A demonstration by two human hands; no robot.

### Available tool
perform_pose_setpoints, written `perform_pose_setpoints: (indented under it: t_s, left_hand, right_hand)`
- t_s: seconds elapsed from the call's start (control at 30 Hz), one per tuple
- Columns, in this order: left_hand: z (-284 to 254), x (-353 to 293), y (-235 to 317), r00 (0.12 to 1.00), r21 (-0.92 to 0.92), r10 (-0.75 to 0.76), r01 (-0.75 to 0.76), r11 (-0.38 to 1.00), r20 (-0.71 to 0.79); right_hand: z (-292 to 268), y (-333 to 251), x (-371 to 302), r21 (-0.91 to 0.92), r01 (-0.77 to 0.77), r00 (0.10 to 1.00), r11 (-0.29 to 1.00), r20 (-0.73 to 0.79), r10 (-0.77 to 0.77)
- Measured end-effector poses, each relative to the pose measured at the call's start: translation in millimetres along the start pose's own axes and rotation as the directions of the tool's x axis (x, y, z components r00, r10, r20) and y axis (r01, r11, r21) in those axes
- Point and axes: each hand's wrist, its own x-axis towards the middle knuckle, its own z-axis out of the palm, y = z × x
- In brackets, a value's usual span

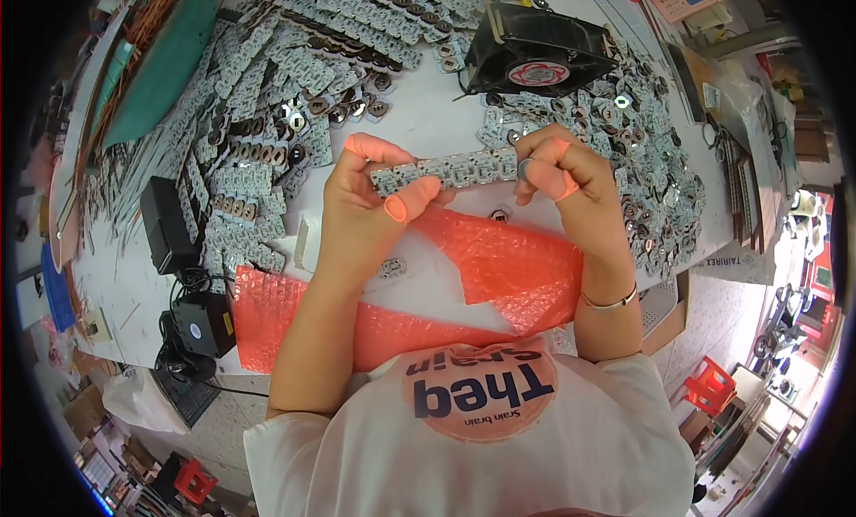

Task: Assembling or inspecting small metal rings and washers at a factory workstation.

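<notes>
A strip of small pale circuit boards (pixel 459 169), joined in a row, is held up level between both hands above the white table. My left hand (pixel 357 205) is closed on its left end, the thumb pressed over the boards. At the other end my right hand (pixel 575 183) pinches the strip with bent fingers. Beside those fingertips shows a small round grey piece (pixel 524 168), too small to name. Orange finger cots cover some fingers of both hands. One loose board (pixel 391 267) lies below my left hand, another with a round dark part (pixel 500 215) below the strip.
Red bubble wrap (pixel 526 263) spreads across the near table. Piles of boards lie left (pixel 250 151) and right (pixel 655 178). A black fan (pixel 539 52) stands at the back. Black power adapters (pixel 168 225) with cables sit at left, a green curved object (pixel 169 67) at far left.
</notes>
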Motion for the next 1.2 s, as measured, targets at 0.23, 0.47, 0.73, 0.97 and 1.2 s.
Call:
perform_pose_setpoints:
  t_s: [0.23,0.47,0.73,0.97,1.2]
  left_hand:
    - [-4.9,3.8,7.9,0.989,0.268,-0.004,-0.037,0.963,0.149]
    - [14.9,2.6,28.0,0.924,0.801,0.045,-0.352,0.485,0.379]
    - [13.9,8.3,4.3,0.983,0.582,0.046,-0.144,0.8,0.18]
    - [11.5,12.3,-1.5,0.987,0.29,0.152,-0.161,0.944,0.054]
    - [11.1,9.8,-6.2,0.996,0.25,0.057,-0.074,0.965,0.074]
  right_hand:
    - [-9.2,-0.7,1.6,-0.125,0.161,0.982,0.979,0.119,-0.146]
    - [-21.5,3.2,0.3,-0.505,0.236,0.964,0.83,0.226,-0.137]
    - [-39.0,-0.8,0.2,-0.293,0.182,0.971,0.939,-0.099,-0.219]
    - [-44.9,18.9,14.1,-0.29,0.047,0.896,0.956,-0.411,-0.169]
    - [-38.1,17.2,13.0,-0.522,0.003,0.862,0.853,-0.431,-0.267]
